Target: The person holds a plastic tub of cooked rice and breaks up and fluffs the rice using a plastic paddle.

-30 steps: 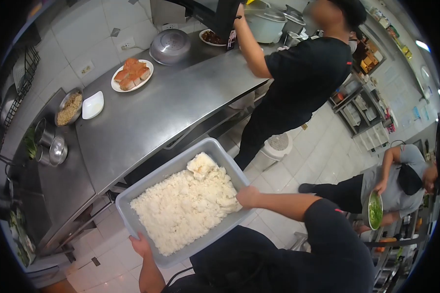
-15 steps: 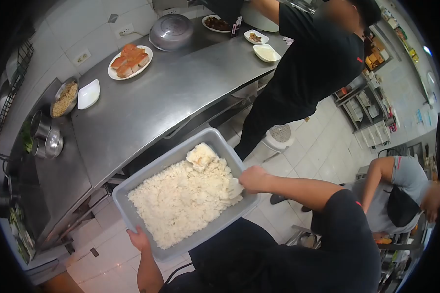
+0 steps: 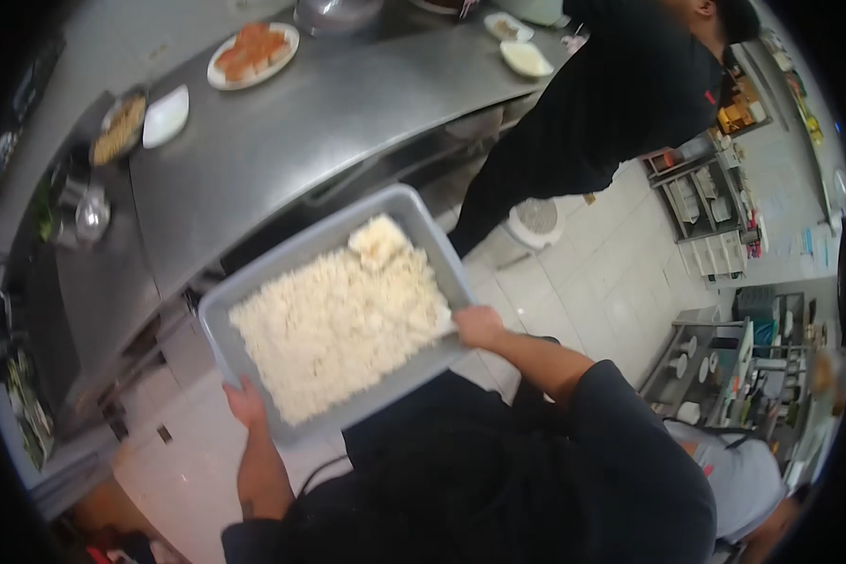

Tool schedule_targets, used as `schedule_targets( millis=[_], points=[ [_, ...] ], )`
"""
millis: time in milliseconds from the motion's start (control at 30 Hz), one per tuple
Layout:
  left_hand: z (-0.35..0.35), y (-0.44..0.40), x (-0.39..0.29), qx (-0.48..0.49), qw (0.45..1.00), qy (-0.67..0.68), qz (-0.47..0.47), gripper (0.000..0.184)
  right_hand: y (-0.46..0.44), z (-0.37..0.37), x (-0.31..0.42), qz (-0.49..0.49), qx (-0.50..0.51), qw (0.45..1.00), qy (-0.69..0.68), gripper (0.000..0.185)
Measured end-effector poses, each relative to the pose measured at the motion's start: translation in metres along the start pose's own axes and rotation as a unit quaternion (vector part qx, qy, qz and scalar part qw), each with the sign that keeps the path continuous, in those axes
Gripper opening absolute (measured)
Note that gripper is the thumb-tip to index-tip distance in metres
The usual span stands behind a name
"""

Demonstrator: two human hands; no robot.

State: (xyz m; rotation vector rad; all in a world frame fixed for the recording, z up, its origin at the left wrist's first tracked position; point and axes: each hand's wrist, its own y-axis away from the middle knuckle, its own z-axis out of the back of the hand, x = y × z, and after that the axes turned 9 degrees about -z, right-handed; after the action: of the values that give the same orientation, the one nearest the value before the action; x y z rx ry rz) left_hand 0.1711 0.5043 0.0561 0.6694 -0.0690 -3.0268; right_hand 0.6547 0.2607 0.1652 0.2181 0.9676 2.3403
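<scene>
In the head view a grey plastic tub (image 3: 218, 299) of cooked white rice (image 3: 334, 329) is held tilted in front of my body. My left hand (image 3: 246, 404) grips its near-left rim, thumb on the top edge. At the right end, my right hand (image 3: 480, 327) is closed on the handle of a white rice paddle (image 3: 445, 321), close against the tub's rim. The paddle's blade lies at the right edge of the rice, partly hidden. A paler clump of rice (image 3: 380, 242) sits in the far corner of the tub.
A steel counter (image 3: 282, 141) runs beyond the tub, bearing a plate of orange-topped pieces (image 3: 254, 54), a white dish (image 3: 166, 117) and a bowl of brown grains (image 3: 119, 130). A co-worker in black (image 3: 620, 113) stands at the counter; another in grey (image 3: 738, 479) is at lower right. A white stool-like bin (image 3: 536, 226) stands on the floor.
The tub has shifted slightly up and left in view, both hands still on it and the paddle. The person in grey has moved lower in view. The counter appears higher.
</scene>
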Motion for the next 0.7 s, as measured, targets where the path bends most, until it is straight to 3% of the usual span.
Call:
schedule_targets(
  millis=[67, 200, 267, 367, 433, 600, 700],
  points=[
    [0.013, 0.009, -0.012, 0.011, 1.000, 0.002, 0.009, 0.049, 0.001, -0.010, -0.005, -0.051, 0.020, 0.996, -0.072, 0.038],
    [0.019, 0.002, -0.023, 0.033, 0.999, 0.016, 0.026, 0.045, 0.032, 0.039, -0.039, -0.023, 0.018, 0.997, -0.067, 0.046],
    [0.023, 0.004, -0.027, 0.036, 0.998, 0.023, 0.037, 0.045, 0.041, 0.079, -0.039, -0.001, 0.012, 0.999, -0.045, 0.042],
    [0.025, 0.002, -0.030, 0.028, 0.999, 0.028, 0.032, 0.044, 0.033, 0.105, -0.017, 0.121, -0.014, 0.988, 0.099, 0.033],
    [0.023, 0.000, -0.029, 0.023, 0.999, 0.020, 0.029, 0.044, 0.015, 0.078, 0.020, 0.113, 0.014, 0.980, 0.161, 0.028],
    [0.016, 0.000, -0.018, 0.023, 0.998, 0.041, 0.033, 0.055, -0.010, 0.014, 0.113, 0.081, -0.005, 0.990, 0.115, 0.021],
    [0.007, 0.001, -0.008, -0.007, 0.999, 0.037, 0.008, 0.060, -0.017, 0.038, 0.095, 0.052, -0.009, 0.996, 0.077, 0.017]
  ],
)
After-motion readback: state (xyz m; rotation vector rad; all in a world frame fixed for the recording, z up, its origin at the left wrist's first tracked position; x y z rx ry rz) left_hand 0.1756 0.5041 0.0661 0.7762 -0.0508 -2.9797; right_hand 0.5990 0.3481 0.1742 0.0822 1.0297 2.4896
